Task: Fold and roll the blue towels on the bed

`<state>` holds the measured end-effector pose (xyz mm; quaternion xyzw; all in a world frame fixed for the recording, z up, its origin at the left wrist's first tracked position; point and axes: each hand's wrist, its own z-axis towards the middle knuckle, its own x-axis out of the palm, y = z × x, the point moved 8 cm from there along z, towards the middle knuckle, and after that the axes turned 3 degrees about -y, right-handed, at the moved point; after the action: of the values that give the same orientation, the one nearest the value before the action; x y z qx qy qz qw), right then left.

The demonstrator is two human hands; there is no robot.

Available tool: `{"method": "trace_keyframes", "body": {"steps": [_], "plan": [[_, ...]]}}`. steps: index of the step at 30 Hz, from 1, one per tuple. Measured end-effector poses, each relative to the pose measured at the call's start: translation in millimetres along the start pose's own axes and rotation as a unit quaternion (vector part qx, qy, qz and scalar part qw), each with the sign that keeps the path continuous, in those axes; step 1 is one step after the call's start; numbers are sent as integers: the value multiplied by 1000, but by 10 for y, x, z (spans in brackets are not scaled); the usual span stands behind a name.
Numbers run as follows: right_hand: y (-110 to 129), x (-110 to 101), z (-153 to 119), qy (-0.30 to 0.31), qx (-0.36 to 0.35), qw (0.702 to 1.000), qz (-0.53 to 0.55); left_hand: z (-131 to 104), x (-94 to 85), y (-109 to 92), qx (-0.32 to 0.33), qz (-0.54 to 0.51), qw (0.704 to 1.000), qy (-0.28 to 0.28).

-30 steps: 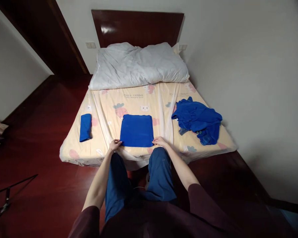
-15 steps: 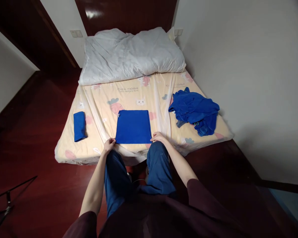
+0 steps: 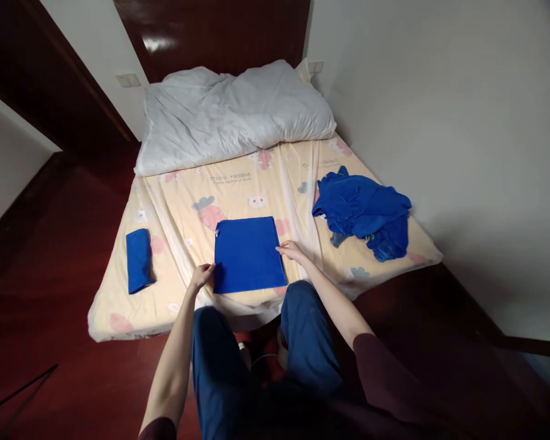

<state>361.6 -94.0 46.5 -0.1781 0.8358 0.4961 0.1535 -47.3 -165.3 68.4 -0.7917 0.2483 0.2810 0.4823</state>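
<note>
A blue garment [image 3: 249, 256], folded into a flat near-square with a small white tag at its far left corner, lies near the front edge of the bed. My left hand [image 3: 203, 275] is at its left edge, fingertips closed on the fabric. At the right edge, my right hand [image 3: 292, 250] pinches the cloth a little farther from me. Left of these, a smaller blue folded bundle [image 3: 139, 261] lies by itself. To the right is a crumpled pile of blue clothes [image 3: 361, 211], with a bit of greyish-blue fabric showing beneath.
The bed [image 3: 174, 220] has a cream sheet with rabbit and carrot prints under a thin translucent cover. A white quilt [image 3: 238, 116] is bunched at its far end, before a dark headboard [image 3: 215, 36]. A wall [image 3: 440, 153] stands on the right. A black stand leg [image 3: 21, 390] is at lower left.
Both hands have moved from the near corners of the folded garment up along its side edges. The garment stays flat on the bed, and the view has shifted slightly.
</note>
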Motion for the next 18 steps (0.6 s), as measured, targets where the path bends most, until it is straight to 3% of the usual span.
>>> {"method": "trace_keyframes", "body": {"steps": [5,10,13,18], "plan": [[446,66,784,-100,-83,991,16,879,-87,-321,8,-16,998,-54],[530,136,1365,-140,-173,975,5,1650,-17,-557,43,-32,993,-103],[452,108,1477,-171,-250,953,4,1928,56,-621,95,-40,983,-150],[301,76,1579,-175,-269,944,72,2082,113,-528,133,-66,960,-239]]}}
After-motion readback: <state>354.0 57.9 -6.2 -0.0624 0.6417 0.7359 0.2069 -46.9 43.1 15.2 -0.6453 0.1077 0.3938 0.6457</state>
